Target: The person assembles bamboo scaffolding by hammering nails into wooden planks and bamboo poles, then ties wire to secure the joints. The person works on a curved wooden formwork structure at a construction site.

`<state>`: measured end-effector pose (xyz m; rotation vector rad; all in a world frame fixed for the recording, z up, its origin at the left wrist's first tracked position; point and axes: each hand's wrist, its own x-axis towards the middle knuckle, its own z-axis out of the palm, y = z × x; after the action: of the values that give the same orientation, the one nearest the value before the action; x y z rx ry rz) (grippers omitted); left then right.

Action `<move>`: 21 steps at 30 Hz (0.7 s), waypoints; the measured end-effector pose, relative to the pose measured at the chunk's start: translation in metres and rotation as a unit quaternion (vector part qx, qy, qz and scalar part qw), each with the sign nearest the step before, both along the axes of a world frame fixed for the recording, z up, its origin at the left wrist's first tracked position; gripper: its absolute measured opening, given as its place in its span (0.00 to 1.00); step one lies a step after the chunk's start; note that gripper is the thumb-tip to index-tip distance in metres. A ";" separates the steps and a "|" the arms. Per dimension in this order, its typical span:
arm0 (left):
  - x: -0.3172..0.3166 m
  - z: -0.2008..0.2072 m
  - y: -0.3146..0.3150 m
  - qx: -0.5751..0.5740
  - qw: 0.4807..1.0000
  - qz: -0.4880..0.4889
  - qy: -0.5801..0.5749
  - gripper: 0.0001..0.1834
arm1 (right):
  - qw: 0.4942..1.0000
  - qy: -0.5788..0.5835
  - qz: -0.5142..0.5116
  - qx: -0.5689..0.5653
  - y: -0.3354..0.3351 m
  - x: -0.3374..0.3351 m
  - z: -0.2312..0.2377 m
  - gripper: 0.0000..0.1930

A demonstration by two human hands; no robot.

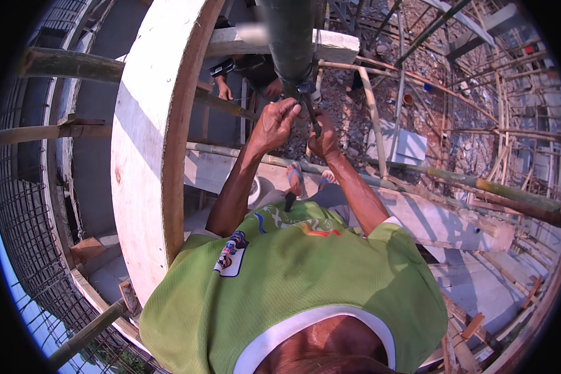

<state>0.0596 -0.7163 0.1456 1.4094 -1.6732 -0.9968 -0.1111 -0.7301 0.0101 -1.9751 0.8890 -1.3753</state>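
Observation:
In front of me a thick dark green pole (287,43), probably bamboo, meets a pale wooden beam (336,47). A dark tie (303,88) goes round the pole's lower part. My right hand (324,134) is closed on a dark strip (313,115) that hangs from this tie, its end showing past the fingers. Just left of it, my left hand (277,126) is closed in a pinch close below the pole. Whatever is between its fingertips is too small to make out.
A broad curved wooden panel (143,124) rises at my left. Beyond the beam another person's hand (224,90) shows. My sandalled feet (295,179) are beside a horizontal bamboo pole (268,159). Bamboo scaffolding (374,118) and rubble (349,124) lie below on the right.

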 end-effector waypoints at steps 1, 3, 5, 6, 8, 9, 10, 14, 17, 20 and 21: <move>0.000 -0.001 -0.001 -0.017 1.000 0.004 -0.011 0.16 | 1.000 0.012 -0.002 0.014 -0.006 0.005 -0.001 0.07; -0.002 -0.007 0.001 -0.061 0.998 0.011 -0.030 0.15 | 1.000 0.013 0.008 0.017 -0.008 0.008 -0.003 0.10; -0.001 -0.001 0.002 -0.035 0.999 0.016 -0.038 0.14 | 1.000 0.005 0.012 0.020 -0.010 0.010 -0.006 0.13; -0.001 0.001 0.004 -0.021 0.999 0.017 -0.042 0.13 | 1.000 -0.004 0.011 0.024 -0.010 0.012 -0.009 0.12; -0.002 0.000 0.001 -0.054 0.996 0.019 -0.062 0.13 | 0.999 -0.019 0.015 0.022 -0.018 0.015 -0.017 0.12; 0.000 -0.006 0.001 -0.066 0.995 0.019 -0.070 0.12 | 0.999 -0.025 0.018 0.024 -0.018 0.015 -0.021 0.13; -0.003 -0.005 0.002 -0.076 0.994 0.018 -0.075 0.12 | 0.999 -0.027 0.020 0.027 -0.016 0.014 -0.020 0.13; -0.015 0.014 0.008 0.041 0.995 0.084 -0.038 0.09 | 0.999 -0.016 0.015 0.034 -0.008 0.008 -0.002 0.15; -0.043 0.001 0.035 -0.049 0.981 0.171 -0.072 0.25 | 0.985 0.018 -0.015 0.173 0.048 -0.001 0.022 0.19; -0.053 0.014 0.028 0.058 0.980 0.191 -0.019 0.40 | 0.946 0.126 -0.045 0.296 0.084 -0.014 0.083 0.22; -0.052 0.015 0.025 0.101 0.978 0.181 0.018 0.40 | 0.937 0.099 0.024 0.335 0.088 -0.018 0.114 0.25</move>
<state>0.0076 -0.6913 0.1605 1.7420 -1.2519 -0.9922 -0.1287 -0.6419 0.1238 -1.5885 1.1973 -0.7045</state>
